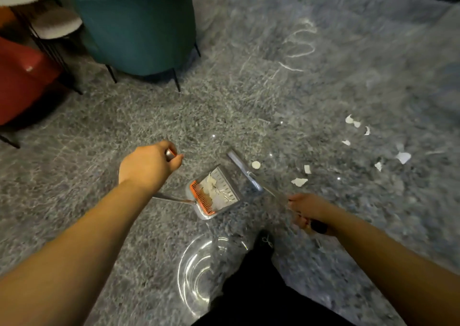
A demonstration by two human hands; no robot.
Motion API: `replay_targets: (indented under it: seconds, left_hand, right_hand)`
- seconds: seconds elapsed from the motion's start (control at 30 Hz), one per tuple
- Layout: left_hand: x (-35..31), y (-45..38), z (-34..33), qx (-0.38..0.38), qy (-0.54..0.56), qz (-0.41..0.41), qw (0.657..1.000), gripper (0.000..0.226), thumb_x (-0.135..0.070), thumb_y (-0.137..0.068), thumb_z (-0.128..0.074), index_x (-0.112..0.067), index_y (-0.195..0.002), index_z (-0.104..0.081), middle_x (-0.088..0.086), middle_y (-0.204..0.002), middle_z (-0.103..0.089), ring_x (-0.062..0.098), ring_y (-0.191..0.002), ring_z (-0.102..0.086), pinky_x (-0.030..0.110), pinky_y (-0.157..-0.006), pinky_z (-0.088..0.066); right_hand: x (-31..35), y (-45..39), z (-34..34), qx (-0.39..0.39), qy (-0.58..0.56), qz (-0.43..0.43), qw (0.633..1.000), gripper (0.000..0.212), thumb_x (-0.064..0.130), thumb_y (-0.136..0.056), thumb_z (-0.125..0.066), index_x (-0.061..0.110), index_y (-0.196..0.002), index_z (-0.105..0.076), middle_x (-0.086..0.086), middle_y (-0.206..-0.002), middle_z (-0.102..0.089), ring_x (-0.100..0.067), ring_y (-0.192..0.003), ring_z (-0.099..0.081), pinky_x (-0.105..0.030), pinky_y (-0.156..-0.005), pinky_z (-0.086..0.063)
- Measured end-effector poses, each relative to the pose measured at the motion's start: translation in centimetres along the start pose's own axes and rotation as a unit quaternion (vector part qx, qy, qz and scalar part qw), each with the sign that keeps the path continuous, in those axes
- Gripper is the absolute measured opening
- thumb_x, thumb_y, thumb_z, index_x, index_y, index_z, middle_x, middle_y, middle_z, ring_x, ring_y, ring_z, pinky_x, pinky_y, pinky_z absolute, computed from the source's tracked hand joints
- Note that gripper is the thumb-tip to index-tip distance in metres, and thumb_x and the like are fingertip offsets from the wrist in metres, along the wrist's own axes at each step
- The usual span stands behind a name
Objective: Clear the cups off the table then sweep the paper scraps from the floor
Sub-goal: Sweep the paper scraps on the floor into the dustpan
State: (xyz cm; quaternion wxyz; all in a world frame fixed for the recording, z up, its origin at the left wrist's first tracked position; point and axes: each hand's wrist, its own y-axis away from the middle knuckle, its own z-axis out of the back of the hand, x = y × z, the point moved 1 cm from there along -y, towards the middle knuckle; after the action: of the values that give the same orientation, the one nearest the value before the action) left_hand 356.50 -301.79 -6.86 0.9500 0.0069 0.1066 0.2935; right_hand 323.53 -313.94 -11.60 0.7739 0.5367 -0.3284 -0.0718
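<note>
My left hand (149, 166) grips the top of the long dustpan handle (171, 154). The grey dustpan (230, 196) rests on the floor with an orange comb edge and several white paper scraps inside. My right hand (308, 210) grips the black grip of the broom handle (318, 226). The grey broom head (245, 170) is on the floor just right of the dustpan. Several white paper scraps (299, 181) lie scattered on the grey speckled floor to the right, out to a larger scrap (403, 156).
A teal chair (139, 26) on thin black legs stands at the upper left, with a red seat (22, 76) and a white stool (57, 25) beside it. A clear round container (196, 273) sits near my dark-trousered leg (261, 276).
</note>
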Motion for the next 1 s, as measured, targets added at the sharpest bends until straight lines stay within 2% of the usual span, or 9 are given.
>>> replay_targets:
  seconds: [0.1, 0.23, 0.3, 0.37, 0.5, 0.6, 0.77, 0.9, 1.0]
  left_hand:
    - [-4.0, -4.6, -1.1, 0.010, -0.009, -0.037, 0.999, 0.025, -0.056, -0.089, -0.058, -0.031, -0.093, -0.060, 0.001, -0.081, -0.067, 0.027, -0.074, -0.060, 0.029, -0.057, -0.035]
    - [-8.8, -10.0, -2.1, 0.029, -0.026, -0.063, 0.997, 0.025, -0.057, -0.089, -0.057, -0.032, -0.092, -0.059, -0.003, -0.076, -0.062, 0.022, -0.069, -0.053, 0.028, -0.058, -0.035]
    - [-11.0, -12.5, -2.7, 0.047, -0.027, -0.069, 0.996, 0.024, -0.056, -0.090, -0.056, -0.032, -0.094, -0.059, -0.006, -0.075, -0.057, 0.019, -0.070, -0.050, 0.028, -0.058, -0.035]
    - [-13.0, -14.8, -3.2, 0.068, -0.031, -0.080, 0.994, 0.025, -0.054, -0.092, -0.055, -0.030, -0.097, -0.060, -0.004, -0.083, -0.064, 0.021, -0.077, -0.058, 0.030, -0.061, -0.042]
    - [-16.9, -18.4, -4.1, 0.101, -0.060, -0.110, 0.987, 0.028, -0.054, -0.094, -0.052, -0.029, -0.103, -0.060, -0.001, -0.093, -0.068, 0.024, -0.086, -0.063, 0.031, -0.064, -0.047]
    - [-19.0, -21.0, -4.5, 0.108, -0.063, -0.120, 0.985, 0.027, -0.050, -0.095, -0.053, -0.025, -0.098, -0.060, -0.002, -0.086, -0.065, 0.022, -0.079, -0.059, 0.031, -0.060, -0.044]
    - [-20.0, -24.0, -5.2, 0.106, -0.055, -0.128, 0.985, 0.026, -0.049, -0.095, -0.053, -0.023, -0.090, -0.059, -0.003, -0.073, -0.058, 0.022, -0.073, -0.056, 0.030, -0.057, -0.039]
    - [-19.5, -25.4, -5.2, 0.098, -0.054, -0.132, 0.985, 0.027, -0.051, -0.094, -0.054, -0.025, -0.087, -0.056, -0.004, -0.068, -0.052, 0.023, -0.070, -0.052, 0.029, -0.055, -0.035]
    - [-18.9, -25.9, -5.0, 0.094, -0.050, -0.133, 0.985, 0.027, -0.052, -0.093, -0.055, -0.026, -0.087, -0.054, -0.002, -0.070, -0.052, 0.023, -0.070, -0.052, 0.030, -0.058, -0.038]
  right_hand:
    - [0.7, -1.7, 4.1, -0.015, -0.032, -0.010, 0.999, 0.015, 0.011, -0.100, -0.042, 0.007, -0.108, -0.053, -0.007, -0.063, -0.044, -0.009, -0.036, -0.041, -0.017, -0.034, -0.034]
    - [1.1, -4.3, 9.0, -0.029, -0.043, -0.039, 0.998, 0.021, 0.011, -0.102, -0.039, 0.015, -0.113, -0.056, -0.008, -0.062, -0.047, -0.010, -0.036, -0.041, -0.018, -0.036, -0.034]
    - [1.5, -5.8, 11.3, -0.041, -0.043, -0.042, 0.997, 0.026, 0.010, -0.102, -0.037, 0.010, -0.121, -0.054, -0.008, -0.055, -0.047, -0.012, -0.037, -0.041, -0.018, -0.035, -0.034]
    - [2.2, -7.0, 13.0, -0.049, -0.020, -0.037, 0.998, 0.028, 0.007, -0.100, -0.037, 0.004, -0.123, -0.053, -0.007, -0.050, -0.049, -0.013, -0.037, -0.043, -0.020, -0.035, -0.036]
    - [3.7, -9.3, 14.8, -0.056, 0.029, -0.025, 0.998, 0.027, 0.006, -0.099, -0.039, -0.002, -0.120, -0.053, -0.004, -0.054, -0.049, -0.012, -0.039, -0.045, -0.022, -0.037, -0.037]
    - [4.8, -10.6, 14.7, -0.053, 0.106, -0.014, 0.993, 0.014, 0.010, -0.096, -0.046, 0.007, -0.107, -0.055, -0.003, -0.065, -0.050, -0.013, -0.050, -0.047, -0.023, -0.046, -0.041]
    - [5.7, -12.1, 11.8, -0.017, 0.118, -0.012, 0.993, 0.003, 0.010, -0.097, -0.044, 0.009, -0.097, -0.047, -0.004, -0.067, -0.049, -0.015, -0.053, -0.047, -0.024, -0.048, -0.041]
    - [6.8, -11.9, 9.4, 0.051, 0.079, -0.025, 0.995, 0.021, 0.011, -0.101, -0.036, 0.012, -0.082, -0.046, -0.006, -0.064, -0.046, -0.016, -0.051, -0.045, -0.025, -0.048, -0.039]
    - [7.1, -11.0, 8.9, 0.062, -0.096, -0.078, 0.990, 0.019, 0.014, -0.100, -0.040, 0.016, -0.094, -0.058, -0.007, -0.065, -0.045, -0.013, -0.042, -0.040, -0.021, -0.042, -0.035]
